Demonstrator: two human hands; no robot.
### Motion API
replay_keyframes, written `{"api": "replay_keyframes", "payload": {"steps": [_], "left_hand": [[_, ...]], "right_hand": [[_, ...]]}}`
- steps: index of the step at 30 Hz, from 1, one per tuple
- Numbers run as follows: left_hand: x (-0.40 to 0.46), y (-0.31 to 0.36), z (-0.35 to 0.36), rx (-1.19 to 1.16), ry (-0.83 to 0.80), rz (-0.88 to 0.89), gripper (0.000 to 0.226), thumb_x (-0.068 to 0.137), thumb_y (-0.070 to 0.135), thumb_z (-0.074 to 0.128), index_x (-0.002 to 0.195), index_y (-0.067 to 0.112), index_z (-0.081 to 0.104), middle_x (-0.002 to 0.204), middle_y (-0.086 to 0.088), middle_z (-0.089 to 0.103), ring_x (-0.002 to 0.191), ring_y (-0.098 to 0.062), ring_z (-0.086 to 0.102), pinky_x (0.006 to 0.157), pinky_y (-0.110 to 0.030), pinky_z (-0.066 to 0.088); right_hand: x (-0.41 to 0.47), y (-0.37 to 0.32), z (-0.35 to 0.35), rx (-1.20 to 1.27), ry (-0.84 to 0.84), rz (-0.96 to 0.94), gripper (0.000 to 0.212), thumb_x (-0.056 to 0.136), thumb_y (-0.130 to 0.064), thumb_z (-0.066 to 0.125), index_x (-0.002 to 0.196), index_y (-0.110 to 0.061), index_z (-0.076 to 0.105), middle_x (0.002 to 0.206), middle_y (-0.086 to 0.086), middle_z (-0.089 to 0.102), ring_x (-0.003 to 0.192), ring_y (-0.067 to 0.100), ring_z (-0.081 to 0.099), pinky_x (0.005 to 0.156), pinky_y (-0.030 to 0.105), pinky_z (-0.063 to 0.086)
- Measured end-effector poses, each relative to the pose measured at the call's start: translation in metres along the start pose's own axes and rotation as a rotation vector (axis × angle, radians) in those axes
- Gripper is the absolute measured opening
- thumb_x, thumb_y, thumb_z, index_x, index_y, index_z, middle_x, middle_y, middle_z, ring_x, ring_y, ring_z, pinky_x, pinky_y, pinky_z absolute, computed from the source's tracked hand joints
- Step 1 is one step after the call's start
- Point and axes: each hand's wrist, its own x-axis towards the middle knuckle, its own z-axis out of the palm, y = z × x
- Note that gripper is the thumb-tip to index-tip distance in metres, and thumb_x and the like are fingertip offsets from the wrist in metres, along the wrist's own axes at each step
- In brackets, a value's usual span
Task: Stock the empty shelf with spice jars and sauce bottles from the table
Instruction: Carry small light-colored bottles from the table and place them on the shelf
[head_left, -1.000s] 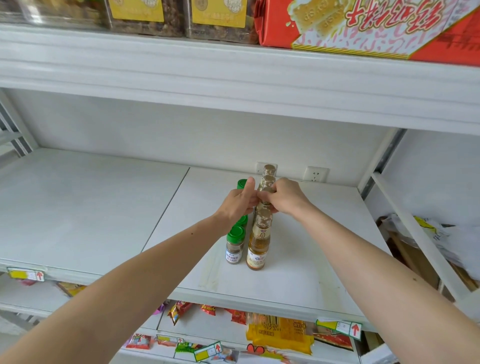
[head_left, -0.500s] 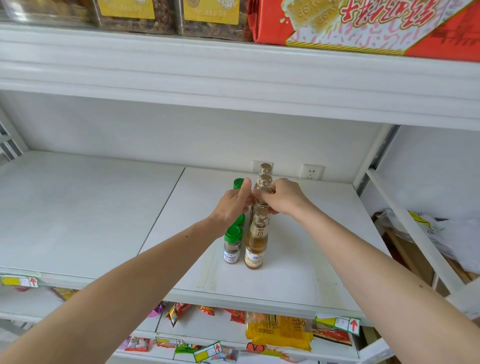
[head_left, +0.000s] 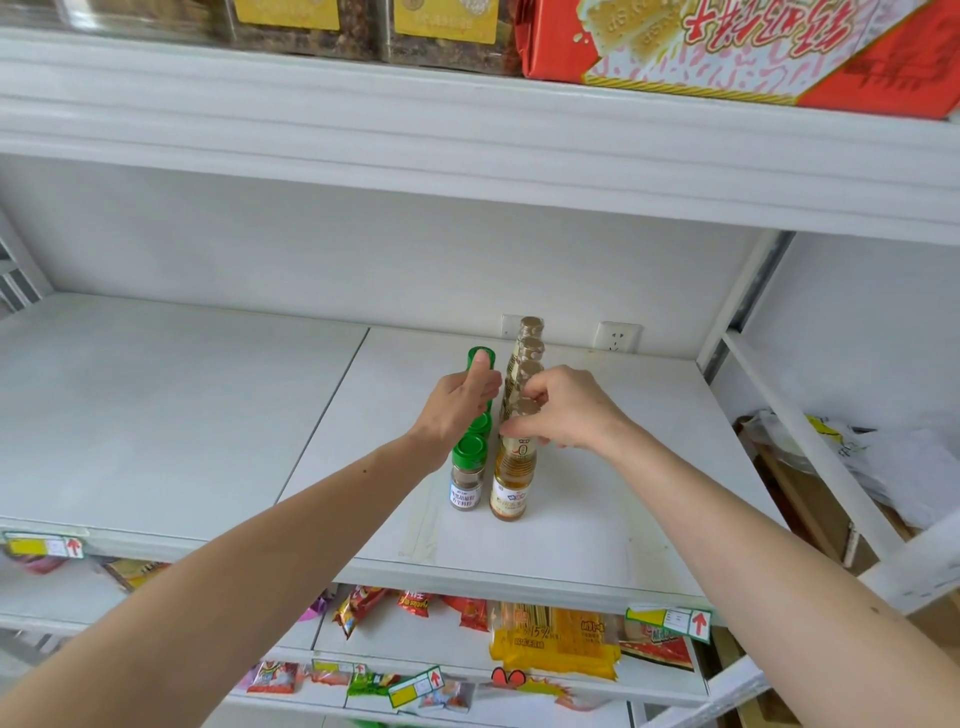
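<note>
Head view, shelf bay.

Item 1. White shelf (head_left: 597, 509): middle tier of the unit, two panels meeting at a seam left of the stock.

Item 2. Spice jars, green caps: one file running front to back on the right-hand panel. Front spice jar (head_left: 467, 475) upright, label facing out; a second green cap just behind it; rear green cap (head_left: 480, 358) showing beyond the left hand.

Item 3. Sauce bottles, amber, gold caps: a parallel file just right of the jars, touching or nearly so. Front sauce bottle (head_left: 511, 478) upright; rear gold caps (head_left: 531, 328) stepping back toward the wall.

Item 4. Left hand (head_left: 457, 410): forearm reaching up from lower left, hand over the middle of the jar file, fingers curled on a jar there, thumb extended upward across the rear cap.

Item 5. Right hand (head_left: 563, 410): forearm entering from lower right, wrist bent, fingers curled down around the neck and cap of the front sauce bottle, fingertips at its left side.

Item 6. Wall socket (head_left: 617, 336): on the back wall, right of the bottle file.

Item 7. Red carton (head_left: 727, 47): shelf above.

Item 8. Snack packets (head_left: 553, 644): shelf below, behind price tags.
</note>
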Motion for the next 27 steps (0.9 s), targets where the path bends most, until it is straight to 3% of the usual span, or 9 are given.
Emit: {"api": "replay_keyframes", "payload": {"steps": [4,12,22,27], "left_hand": [[-0.005,0.0,-0.002,0.007,-0.007,0.001,0.067,0.096,0.058,0.034,0.131,0.005,0.056,0.134,-0.011,0.058,0.12,-0.02,0.057,0.106,-0.033,0.043],[-0.01,0.002,-0.006,0.008,-0.013,0.002,0.068,0.096,0.057,0.034,0.132,0.003,0.055,0.135,-0.012,0.057,0.122,-0.02,0.056,0.109,-0.036,0.041],[-0.011,0.003,-0.008,0.021,-0.019,0.0,0.068,0.096,0.058,0.035,0.132,0.003,0.054,0.136,-0.011,0.057,0.123,-0.02,0.055,0.108,-0.035,0.041],[-0.011,0.004,-0.008,0.038,-0.022,0.008,0.07,0.095,0.059,0.035,0.133,0.004,0.054,0.136,-0.011,0.057,0.122,-0.02,0.055,0.108,-0.036,0.042]], "right_hand": [[0.001,0.004,0.01,0.018,0.106,-0.021,0.027,0.066,-0.027,0.08,0.071,-0.004,0.065,0.067,0.008,0.069,0.064,0.024,0.07,0.061,0.046,0.059],[0.007,0.006,0.015,0.023,0.199,0.011,0.03,0.068,-0.03,0.083,0.074,-0.003,0.068,0.067,0.008,0.069,0.063,0.023,0.071,0.062,0.043,0.06],[0.007,0.004,0.017,0.001,0.188,0.044,0.027,0.069,-0.032,0.078,0.074,-0.01,0.063,0.072,0.006,0.068,0.064,0.022,0.069,0.065,0.04,0.06],[0.007,0.002,0.013,-0.011,0.165,0.025,0.025,0.072,-0.028,0.078,0.073,-0.006,0.065,0.069,0.007,0.069,0.065,0.023,0.069,0.067,0.042,0.06]]}}
